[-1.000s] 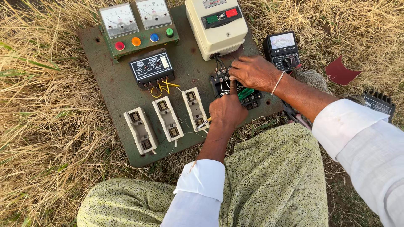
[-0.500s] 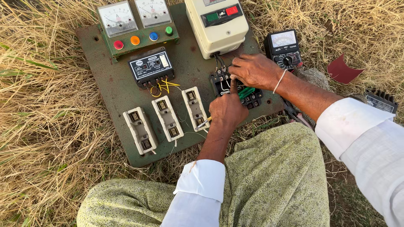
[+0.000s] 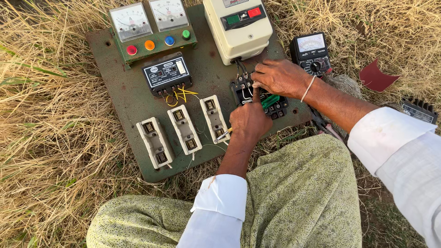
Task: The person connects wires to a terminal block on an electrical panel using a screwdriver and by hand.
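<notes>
A green metal panel [image 3: 124, 96] lies on dry grass in front of my knees. My left hand [image 3: 250, 121] is closed around a small yellow-handled tool [image 3: 224, 134], with the index finger stretched toward a black terminal block [image 3: 278, 109] that has a green insert. My right hand [image 3: 281, 76] reaches in from the right and rests on top of that block. Its fingertips pinch at the black wires [image 3: 240, 69] that run up into a cream starter box [image 3: 239, 30]. Part of the block is hidden under both hands.
Three white fuse holders [image 3: 183, 128] sit left of my left hand, with a black relay box [image 3: 166, 74] and two dial meters [image 3: 149, 18] above coloured lamps. A multimeter [image 3: 310, 51], pliers [image 3: 325, 126], a red scrap [image 3: 376, 76] and a black finned part [image 3: 419, 110] lie at the right.
</notes>
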